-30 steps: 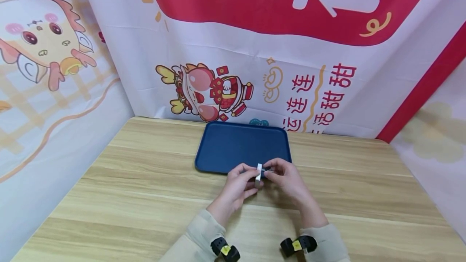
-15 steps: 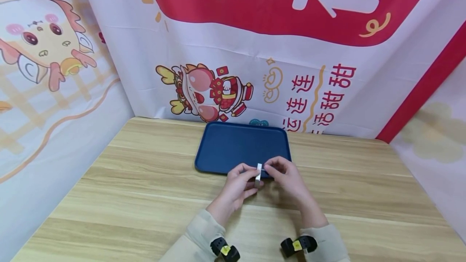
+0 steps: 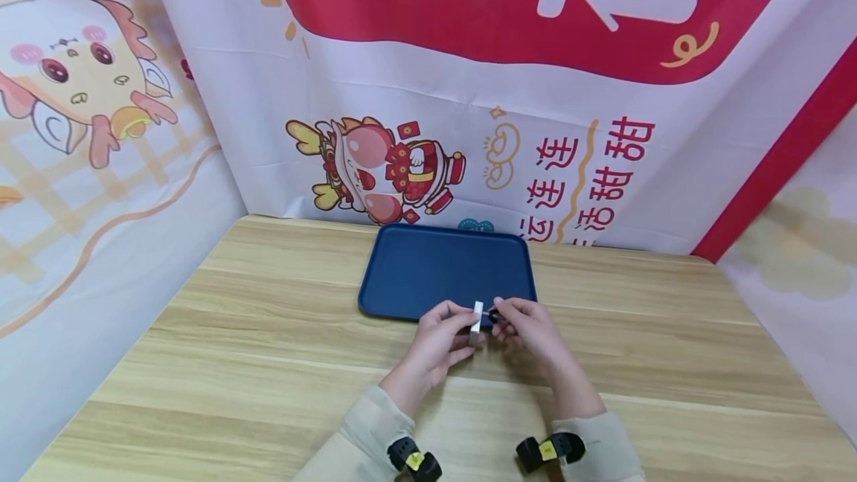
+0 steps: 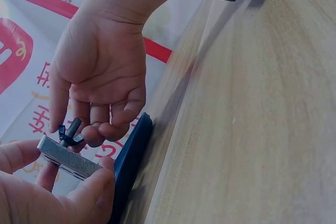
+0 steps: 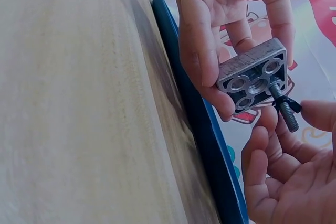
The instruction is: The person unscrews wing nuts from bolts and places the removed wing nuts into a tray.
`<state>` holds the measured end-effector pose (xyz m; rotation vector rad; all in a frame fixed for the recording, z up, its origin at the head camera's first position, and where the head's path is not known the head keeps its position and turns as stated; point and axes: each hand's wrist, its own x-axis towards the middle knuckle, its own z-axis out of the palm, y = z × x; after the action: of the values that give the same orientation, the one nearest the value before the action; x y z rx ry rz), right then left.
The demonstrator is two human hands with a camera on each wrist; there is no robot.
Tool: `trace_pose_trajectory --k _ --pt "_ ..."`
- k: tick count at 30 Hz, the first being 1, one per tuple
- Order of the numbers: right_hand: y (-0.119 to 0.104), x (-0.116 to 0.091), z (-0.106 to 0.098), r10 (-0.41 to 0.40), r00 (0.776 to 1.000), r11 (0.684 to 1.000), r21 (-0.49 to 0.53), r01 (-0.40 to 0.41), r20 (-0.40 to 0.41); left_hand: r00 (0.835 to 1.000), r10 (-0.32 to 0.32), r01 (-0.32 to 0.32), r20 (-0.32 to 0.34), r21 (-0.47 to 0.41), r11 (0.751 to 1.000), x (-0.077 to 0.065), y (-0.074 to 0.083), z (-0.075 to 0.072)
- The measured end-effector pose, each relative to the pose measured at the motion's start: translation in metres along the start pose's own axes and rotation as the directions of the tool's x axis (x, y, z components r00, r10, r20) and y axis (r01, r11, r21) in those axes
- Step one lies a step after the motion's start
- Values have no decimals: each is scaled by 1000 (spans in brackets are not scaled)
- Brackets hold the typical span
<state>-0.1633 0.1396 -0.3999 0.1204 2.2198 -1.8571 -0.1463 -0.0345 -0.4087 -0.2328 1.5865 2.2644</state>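
A small square metal block (image 3: 476, 324) with several round holes is gripped at its edges by my left hand (image 3: 437, 341). From one hole a threaded bolt (image 5: 290, 119) sticks out, its tip free. A black wing nut (image 5: 286, 102) sits partway along the bolt, apart from the block's face in the right wrist view. The thumb and a finger of my right hand (image 3: 533, 329) are on the wings of that nut. Both hands are held close together above the table, in front of the tray.
A dark blue tray (image 3: 445, 266) lies at the back of the wooden table (image 3: 254, 348), just beyond the hands. Behind it hangs a printed cloth (image 3: 415, 80), and more printed cloth covers the sides.
My right fingers have turned about the wing nut and shifted slightly lower, with more of the black nut showing now. The left hand keeps the block nearly still.
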Motion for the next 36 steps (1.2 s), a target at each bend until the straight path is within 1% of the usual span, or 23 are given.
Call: trace_pose_trajectory --k 6,13,16,22,25,33,36 --pt "1 1 -3 -14 999 1000 -7 14 29 1000 -1 1 3 -6 1000 0 0 0" --pt "2 0 -6 -27 998 998 -59 30 50 1000 -8 8 0 -11 1000 0 0 1" --pt "2 -1 -7 -50 997 996 -71 54 60 1000 -5 5 2 -10 1000 0 -1 1" --pt "2 -2 -8 -126 987 985 -107 136 98 1000 -1 1 6 -3 1000 1 -1 1" --pt "2 -1 -8 -149 984 978 -130 161 99 1000 -4 4 7 -3 1000 0 -1 1" --pt "2 -1 -7 -133 988 975 -166 144 76 1000 2 -2 7 -6 1000 0 -2 1" --pt "2 -1 -7 -146 986 970 -185 159 81 1000 3 -3 5 -8 1000 0 -2 1"
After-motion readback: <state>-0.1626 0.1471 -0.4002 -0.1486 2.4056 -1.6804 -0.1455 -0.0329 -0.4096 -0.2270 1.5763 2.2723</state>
